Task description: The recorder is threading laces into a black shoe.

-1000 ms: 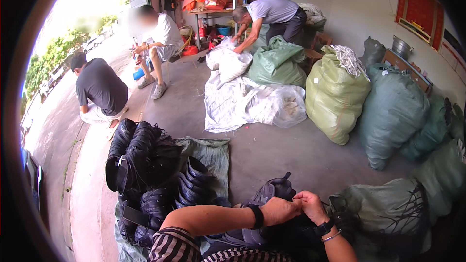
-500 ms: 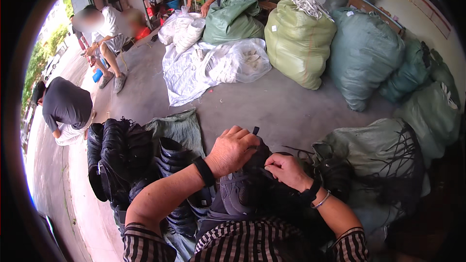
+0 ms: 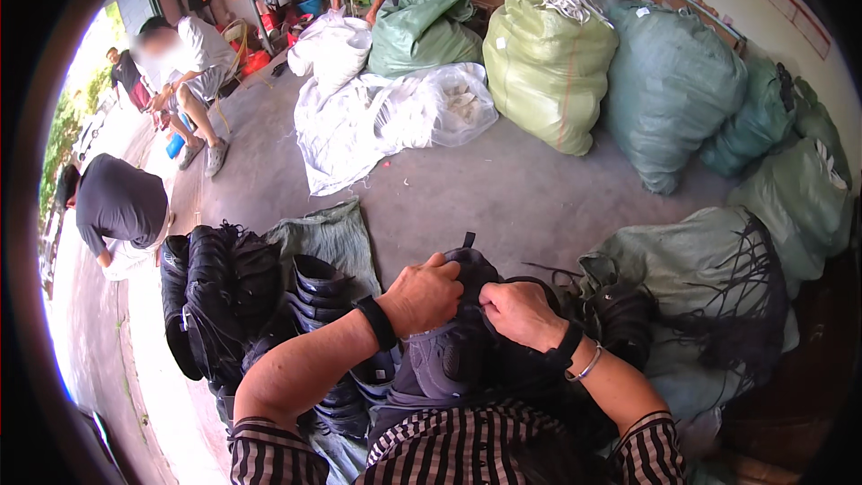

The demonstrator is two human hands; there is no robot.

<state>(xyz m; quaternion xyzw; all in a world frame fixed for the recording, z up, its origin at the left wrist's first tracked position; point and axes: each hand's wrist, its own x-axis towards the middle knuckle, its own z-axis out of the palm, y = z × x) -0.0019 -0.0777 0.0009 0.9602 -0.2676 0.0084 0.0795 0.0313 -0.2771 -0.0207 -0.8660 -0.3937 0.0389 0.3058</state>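
A dark grey and black shoe upper lies in front of my body, with a pull loop standing up at its far end. My left hand is closed at the upper's left side, its fingers curled over the edge. From the right, my right hand pinches what looks like a thin dark shoelace at the upper's opening, close to the left fingertips. The fingers partly hide the lace. Stacked black shoe uppers stand left of my left forearm, and more dark uppers lie right of my right hand.
Loose black laces drape over a green sack at the right. Full sacks line the far side beside white sheeting. A bundle of black uppers stands left. Several people are at the left and back.
My right hand has moved left and slightly up, closer to my left hand. My left hand has shifted slightly down and left, with its fingers more curled.
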